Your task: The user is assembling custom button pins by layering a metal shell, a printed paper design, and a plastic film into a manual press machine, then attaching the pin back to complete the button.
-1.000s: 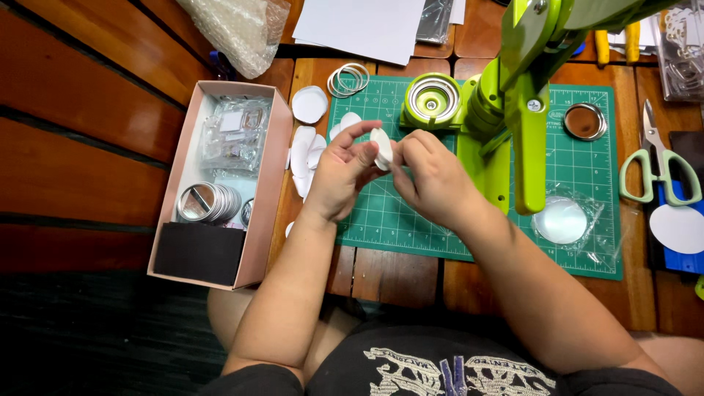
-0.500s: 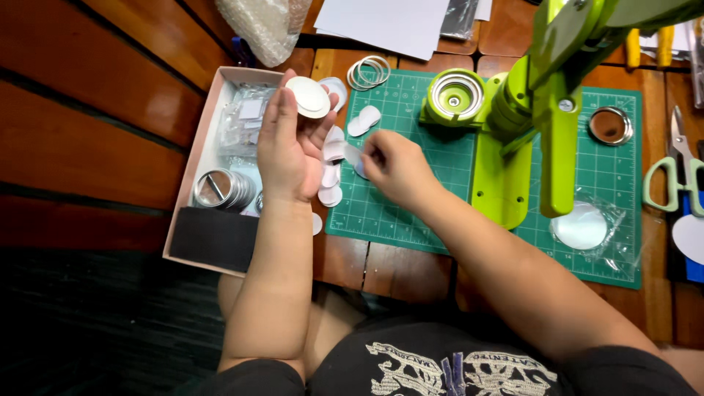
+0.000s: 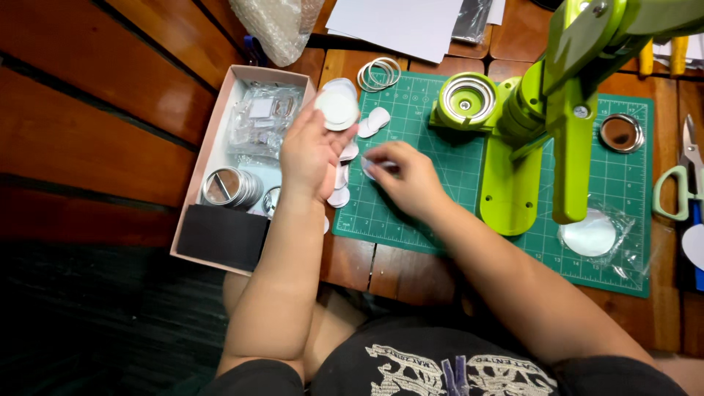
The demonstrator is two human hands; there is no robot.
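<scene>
Risk of dropped discs during sorting

Slippage is judged likely: a white round disc (image 3: pixel 337 108) is balanced on the fingertips of the left hand (image 3: pixel 312 150), fingers spread beneath it, above the edge of the pink box (image 3: pixel 213 150). A tilt could drop it among the metal shells (image 3: pixel 229 188). A small clear film piece (image 3: pixel 378 166) is pinched by the right hand (image 3: pixel 403 178) over the green cutting mat (image 3: pixel 411 213); it appears thin and easily creased. Loose white discs (image 3: pixel 341 196) lie between the hands, where they could be scattered.
</scene>
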